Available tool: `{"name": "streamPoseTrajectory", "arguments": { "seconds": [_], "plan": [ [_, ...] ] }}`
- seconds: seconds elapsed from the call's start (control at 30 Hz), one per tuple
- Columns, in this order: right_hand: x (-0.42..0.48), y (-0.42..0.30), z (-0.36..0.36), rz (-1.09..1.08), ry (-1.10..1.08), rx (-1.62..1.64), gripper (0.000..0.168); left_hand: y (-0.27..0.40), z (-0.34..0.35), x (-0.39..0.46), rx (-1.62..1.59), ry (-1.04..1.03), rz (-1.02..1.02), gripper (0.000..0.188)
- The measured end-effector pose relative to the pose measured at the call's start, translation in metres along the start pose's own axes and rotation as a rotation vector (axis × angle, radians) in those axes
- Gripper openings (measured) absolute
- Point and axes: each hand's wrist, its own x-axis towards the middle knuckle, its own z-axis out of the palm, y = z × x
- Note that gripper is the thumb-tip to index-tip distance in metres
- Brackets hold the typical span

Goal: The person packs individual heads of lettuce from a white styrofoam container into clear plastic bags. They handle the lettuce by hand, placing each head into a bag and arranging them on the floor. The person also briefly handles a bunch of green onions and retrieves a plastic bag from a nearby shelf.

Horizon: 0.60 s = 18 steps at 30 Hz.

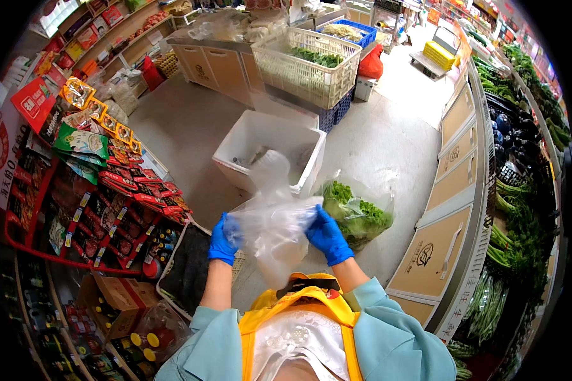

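Both of my hands wear blue gloves and hold a clear plastic bag (276, 214) stretched between them in front of my yellow apron. My left hand (225, 240) grips its left side, and my right hand (328, 233) grips its right side near the upper corner. Beyond the bag stands an open white foam box (269, 128) on the floor, with a little something at its bottom that I cannot make out. Just past my right hand, a clear bag of leafy green vegetables (357, 207) rests on the floor.
A cream plastic crate (305, 71) with greens stands on dark blue crates beyond the foam box. Vegetable shelves with cabinets (440, 247) run along the right. Racks of packaged goods (119, 181) stand at the left, near a dark-lined basket (183, 271). A cart (431, 64) is farther back.
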Motion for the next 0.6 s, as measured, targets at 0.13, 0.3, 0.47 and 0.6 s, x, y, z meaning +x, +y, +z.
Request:
{"name": "streamPoseTrajectory", "arguments": {
  "seconds": [0.13, 0.3, 0.47, 0.6],
  "plan": [
    [-0.004, -0.059, 0.025, -0.180, 0.077, -0.257, 0.026, 0.021, -0.059, 0.005, -0.114, 0.091, 0.175, 0.034],
    [-0.006, -0.088, 0.071, -0.324, 0.263, -0.334, 0.023, 0.065, -0.107, -0.001, 0.083, 0.233, 0.432, 0.021],
    [0.006, -0.055, 0.104, -0.159, 0.142, -0.643, 0.023, 0.042, 0.019, -0.018, 1.527, 0.310, 1.177, 0.066],
    [0.011, -0.001, 0.155, -0.030, -0.220, -1.523, 0.025, -0.008, 0.136, -0.013, 2.129, 0.024, 1.050, 0.059]
  ]
}}
